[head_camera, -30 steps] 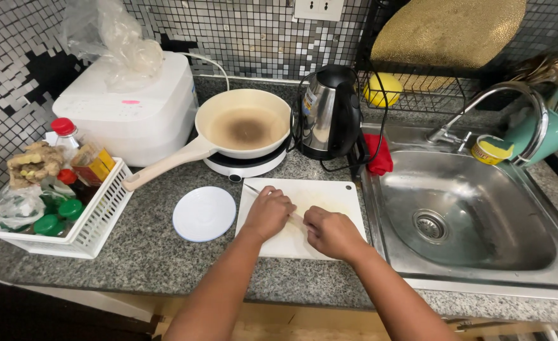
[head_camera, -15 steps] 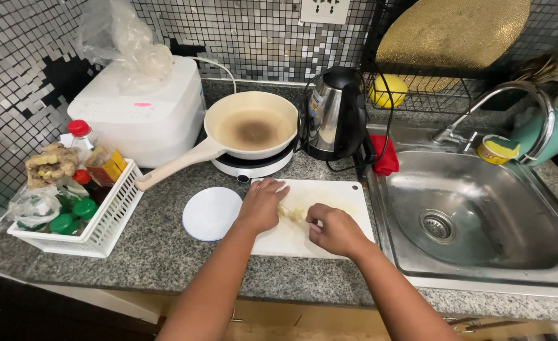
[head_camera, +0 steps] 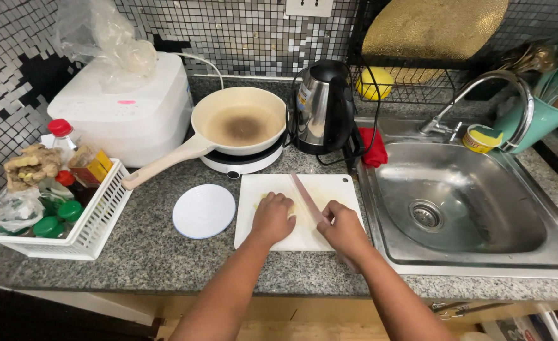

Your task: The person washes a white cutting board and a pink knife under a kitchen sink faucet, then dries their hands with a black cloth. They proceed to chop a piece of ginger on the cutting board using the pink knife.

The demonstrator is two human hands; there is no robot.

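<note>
a speckled grey stone worktop (head_camera: pixel 152 252) runs along a wall of small mirrored mosaic tiles (head_camera: pixel 241 31), with a steel sink (head_camera: pixel 475 215) and curved tap (head_camera: pixel 481 95) set in at the right. at the back stand a white rice cooker (head_camera: pixel 127 113), a cream frying pan (head_camera: pixel 238 123) on a small white hob, and a steel-and-black kettle (head_camera: pixel 320 107). a white plastic basket (head_camera: pixel 89 221) at the left holds bottles and bagged items, and a round white lid (head_camera: pixel 204 211) lies flat just beside the white chopping board (head_camera: pixel 339 189).

both forearms reach in from the bottom edge, hands meeting over the board. the left hand (head_camera: pixel 271 218) rests knuckles-up with its fingers curled down, pressing on a pale yellowish piece of food (head_camera: pixel 291 207) that is mostly hidden under it; what it is i cannot tell. the right hand (head_camera: pixel 342 227) is clenched around the handle of a knife (head_camera: pixel 305 197), whose blade slants up and to the left across the board, close against the left hand's fingers.
</note>
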